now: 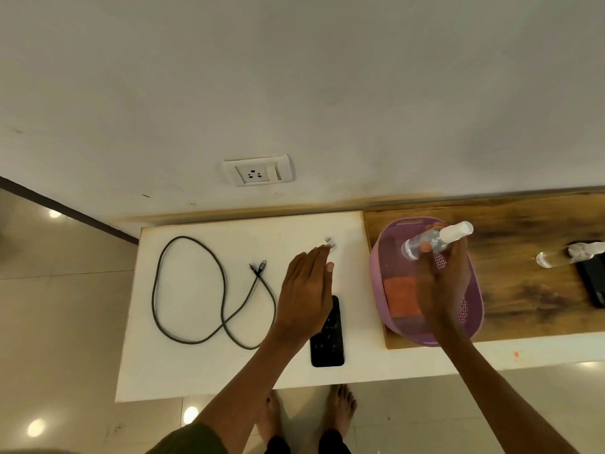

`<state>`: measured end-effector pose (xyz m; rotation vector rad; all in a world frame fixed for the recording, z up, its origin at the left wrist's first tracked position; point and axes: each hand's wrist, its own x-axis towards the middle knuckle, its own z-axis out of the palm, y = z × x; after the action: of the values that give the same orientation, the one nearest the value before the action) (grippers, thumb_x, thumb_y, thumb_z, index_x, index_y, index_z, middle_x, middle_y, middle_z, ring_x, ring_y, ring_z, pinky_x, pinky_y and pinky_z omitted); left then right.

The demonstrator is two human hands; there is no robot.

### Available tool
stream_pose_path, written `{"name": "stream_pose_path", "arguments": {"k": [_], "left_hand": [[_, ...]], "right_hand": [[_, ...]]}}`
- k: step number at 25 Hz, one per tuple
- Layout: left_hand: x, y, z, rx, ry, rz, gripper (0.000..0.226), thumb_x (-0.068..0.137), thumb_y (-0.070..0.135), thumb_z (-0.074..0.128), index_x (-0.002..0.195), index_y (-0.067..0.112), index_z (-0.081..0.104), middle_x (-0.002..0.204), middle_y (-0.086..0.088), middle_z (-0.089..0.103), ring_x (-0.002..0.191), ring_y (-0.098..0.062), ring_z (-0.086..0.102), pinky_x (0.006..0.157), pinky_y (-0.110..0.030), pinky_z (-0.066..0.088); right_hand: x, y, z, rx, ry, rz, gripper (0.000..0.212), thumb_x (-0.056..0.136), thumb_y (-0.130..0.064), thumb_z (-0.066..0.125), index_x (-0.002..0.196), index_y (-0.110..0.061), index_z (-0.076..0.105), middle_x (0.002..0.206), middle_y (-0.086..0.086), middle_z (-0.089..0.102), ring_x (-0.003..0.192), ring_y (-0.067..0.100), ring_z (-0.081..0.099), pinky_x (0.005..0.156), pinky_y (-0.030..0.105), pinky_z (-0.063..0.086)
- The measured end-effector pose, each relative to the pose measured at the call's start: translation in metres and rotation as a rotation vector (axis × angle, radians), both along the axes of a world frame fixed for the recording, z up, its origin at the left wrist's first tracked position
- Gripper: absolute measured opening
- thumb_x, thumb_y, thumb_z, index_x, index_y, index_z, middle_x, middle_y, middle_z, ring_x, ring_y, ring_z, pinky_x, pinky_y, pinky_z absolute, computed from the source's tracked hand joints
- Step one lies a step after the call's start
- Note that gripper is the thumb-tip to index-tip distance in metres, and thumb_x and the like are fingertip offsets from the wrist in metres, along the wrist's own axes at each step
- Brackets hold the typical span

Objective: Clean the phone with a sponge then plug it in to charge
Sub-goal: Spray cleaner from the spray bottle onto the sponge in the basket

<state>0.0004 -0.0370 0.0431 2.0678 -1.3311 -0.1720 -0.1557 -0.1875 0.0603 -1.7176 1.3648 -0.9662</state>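
Clutter is sitting on both sides of your phone [328,335], which is lying flat and face up on the white table [183,362], its far end tucked under your left hand [306,290]. A dark charging cable [190,290] is looping loosely on the table well to the left of the phone, both plug ends lying near each other. The white charger plug [327,246] is resting beyond the phone, just past your left fingertips. A wall socket [258,173] is showing on the wall above the table. To the right, a purple basket [393,326] is standing on a wooden board [523,290], with an orange sponge [401,298] lying inside it. Further right on the board, a second clear bottle [556,257] is lying beside a dark phone-like slab [594,283].

You are holding your left hand flat and relaxed, fingers straight and together, hovering over the phone's top end and gripping nothing. Your right hand [447,273] is reaching out over the basket, fingers wrapped around a clear spray bottle [435,239] that is tilting with its white cap pointing up and to the right.
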Motion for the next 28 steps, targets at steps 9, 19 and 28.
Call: {"name": "stream_pose_path", "arguments": {"k": [9, 19, 28], "left_hand": [[0.014, -0.033, 0.055, -0.335, 0.176, -0.207, 0.043, 0.107, 0.019, 0.038, 0.148, 0.005, 0.044, 0.146, -0.009, 0.054, 0.136, -0.016, 0.05, 0.111, -0.03, 0.044], [0.044, -0.036, 0.062, -0.266, 0.234, -0.09, 0.02, 0.092, 0.005, 0.065, 0.108, 0.009, 0.076, 0.099, -0.004, 0.078, 0.092, -0.017, 0.072, 0.081, -0.029, 0.059], [0.034, -0.028, 0.07, -0.419, 0.159, 0.194, 0.029, 0.086, 0.038, 0.078, 0.077, 0.012, 0.071, 0.069, 0.005, 0.073, 0.065, -0.009, 0.072, 0.059, -0.028, 0.057]], "right_hand": [[0.057, 0.047, 0.024, 0.088, 0.021, 0.488, 0.041, 0.096, -0.013, 0.057, 0.134, -0.024, 0.046, 0.113, -0.006, 0.063, 0.103, 0.014, 0.061, 0.087, 0.038, 0.054], [0.064, 0.058, 0.013, 0.156, 0.014, 0.57, 0.046, 0.094, -0.007, 0.059, 0.139, -0.011, 0.047, 0.128, 0.004, 0.061, 0.115, 0.021, 0.059, 0.098, 0.04, 0.051], [0.085, 0.075, 0.017, 0.038, 0.028, 0.39, 0.04, 0.086, -0.012, 0.07, 0.125, -0.01, 0.06, 0.113, 0.003, 0.065, 0.1, 0.012, 0.057, 0.081, 0.005, 0.042]]}}
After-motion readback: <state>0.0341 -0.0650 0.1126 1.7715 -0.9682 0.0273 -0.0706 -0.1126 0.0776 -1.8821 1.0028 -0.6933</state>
